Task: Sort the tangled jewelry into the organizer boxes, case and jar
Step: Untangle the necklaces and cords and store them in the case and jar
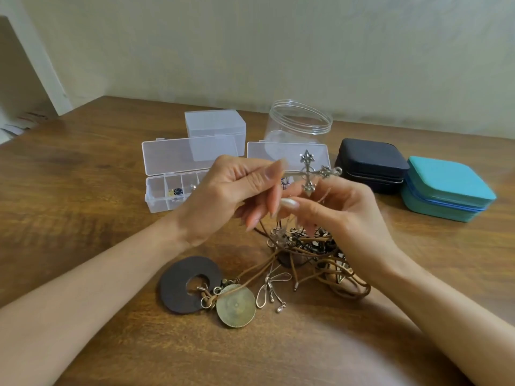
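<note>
Cross pendant [308,171] held up in front of the jar [298,126], above the tangle [306,252].
Likely light, stiff and snag-prone; best held by its shaft. Left hand [223,196] pinches beside it, and right hand [340,213] curls round its limp cord [324,194].

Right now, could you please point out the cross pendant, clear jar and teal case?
cross pendant [308,173]: head view, centre of the cross.
clear jar [295,129]: head view, front wall.
teal case [446,179]: head view, lid top.

Brown wooden table [83,190], grain visible; pale wall [250,51] behind it. Off its far left corner a white slanted panel [28,65]; papers [25,121] below it, too blurred to read
</note>
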Tool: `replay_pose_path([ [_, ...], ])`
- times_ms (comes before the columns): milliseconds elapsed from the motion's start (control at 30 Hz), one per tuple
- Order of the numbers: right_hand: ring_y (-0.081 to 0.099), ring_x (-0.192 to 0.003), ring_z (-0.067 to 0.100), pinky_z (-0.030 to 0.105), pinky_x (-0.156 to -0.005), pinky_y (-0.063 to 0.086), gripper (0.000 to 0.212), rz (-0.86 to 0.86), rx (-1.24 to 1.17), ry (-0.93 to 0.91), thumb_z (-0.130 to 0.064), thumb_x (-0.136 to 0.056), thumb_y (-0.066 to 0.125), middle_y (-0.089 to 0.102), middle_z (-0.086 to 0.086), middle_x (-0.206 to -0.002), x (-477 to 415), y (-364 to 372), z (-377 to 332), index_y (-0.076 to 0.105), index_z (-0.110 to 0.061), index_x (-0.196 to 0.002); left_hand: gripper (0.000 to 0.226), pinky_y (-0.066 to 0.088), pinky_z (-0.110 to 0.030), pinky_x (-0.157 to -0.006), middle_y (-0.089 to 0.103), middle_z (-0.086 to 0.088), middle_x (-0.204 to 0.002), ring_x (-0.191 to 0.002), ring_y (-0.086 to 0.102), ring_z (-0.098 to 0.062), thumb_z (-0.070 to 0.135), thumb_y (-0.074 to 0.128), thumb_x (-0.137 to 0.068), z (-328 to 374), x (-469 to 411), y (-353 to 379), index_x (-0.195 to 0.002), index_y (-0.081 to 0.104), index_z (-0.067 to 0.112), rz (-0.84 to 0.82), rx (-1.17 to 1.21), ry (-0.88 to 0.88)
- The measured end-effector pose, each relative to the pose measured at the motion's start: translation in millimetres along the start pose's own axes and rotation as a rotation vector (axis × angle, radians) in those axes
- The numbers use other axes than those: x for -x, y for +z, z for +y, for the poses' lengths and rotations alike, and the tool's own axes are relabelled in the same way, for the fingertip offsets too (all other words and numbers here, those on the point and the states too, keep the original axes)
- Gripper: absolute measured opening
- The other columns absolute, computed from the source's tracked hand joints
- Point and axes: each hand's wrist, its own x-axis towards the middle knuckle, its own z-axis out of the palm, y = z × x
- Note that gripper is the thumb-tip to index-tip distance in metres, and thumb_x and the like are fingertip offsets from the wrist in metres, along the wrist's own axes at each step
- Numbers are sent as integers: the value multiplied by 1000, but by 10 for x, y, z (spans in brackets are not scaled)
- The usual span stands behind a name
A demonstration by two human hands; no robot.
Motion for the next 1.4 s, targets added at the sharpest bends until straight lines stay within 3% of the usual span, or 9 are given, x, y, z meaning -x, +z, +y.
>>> replay_pose_path([
  [67,57,-56,5,22,-56,50,17,13,-18,-21,-17,-73,73,70,-3,-72,-12,-17,2,68,-16,-88,52,27,-37,-44,45,-26,-47,-35,40,-14,45,47,-86,-1,5,11,-59,59,3,-38,-8,-23],
  [267,63,-77,24,35,-75,52,24,43,-30,-136,-32,-71,71,68,2,-86,-32,-103,-63,64,-26,-93,46,31,-16,-43,47,-7,-43,-39,41,-15,34,45,-91,-52,-24,-16,-62,63,3,53,-20,2],
  [367,62,-67,9,21,-67,50,8,117,-39,-186,-23,-81,71,66,-6,-73,-43,-112,-87,65,-18,-83,40,35,-15,-53,48,-20,-68,-57,43,-22,33,50,-94,-51,-27,-18,-69,68,7,5,-107,43],
  [500,55,-63,2,15,-61,45,7,173,-32,-186,-21,-79,68,63,-9,-66,-49,-128,-114,66,-16,-76,34,40,-11,-71,61,-5,-94,-80,53,-3,33,49,-88,-13,-21,-1,-87,72,8,-62,-113,14],
  [700,56,-59,4,16,-60,45,14,219,-56,-95,-26,-71,67,64,-7,-60,-63,-132,-139,67,-12,-72,26,39,-13,-67,67,12,-92,-73,53,-8,27,52,-94,-36,-25,-14,-94,73,11,-109,-78,-19],
  [800,54,-55,8,19,-60,47,15,238,-83,-77,-26,-72,66,62,-4,-57,-73,-151,-127,66,-11,-71,31,40,-12,-66,71,4,-93,-73,54,-9,31,49,-93,-48,-35,-26,-90,73,12,-7,-91,-18],
  [1000,50,-47,6,17,-52,44,17,228,31,-88,-26,-74,68,58,-3,-52,-70,-156,-107,65,-9,-72,36,45,-24,-89,71,3,-78,-84,64,-15,29,45,-93,-50,-67,-93,-68,72,22,146,-83,41],
  [1167,51,-46,5,15,-51,43,17,230,169,-176,-28,-77,69,59,-1,-54,-33,-117,-117,66,-11,-73,33,49,-23,-68,65,-2,-70,-69,61,-12,28,49,-93,-44,-51,-69,-69,66,13,155,-110,53],
  [1400,53,-51,7,14,-51,40,12,249,344,-262,-30,-81,68,59,-11,-57,-34,-156,-91,66,-19,-77,35,47,-19,-68,66,-3,-72,-70,62,-12,18,42,-97,-46,-37,-79,-74,65,5,234,-226,205],
])
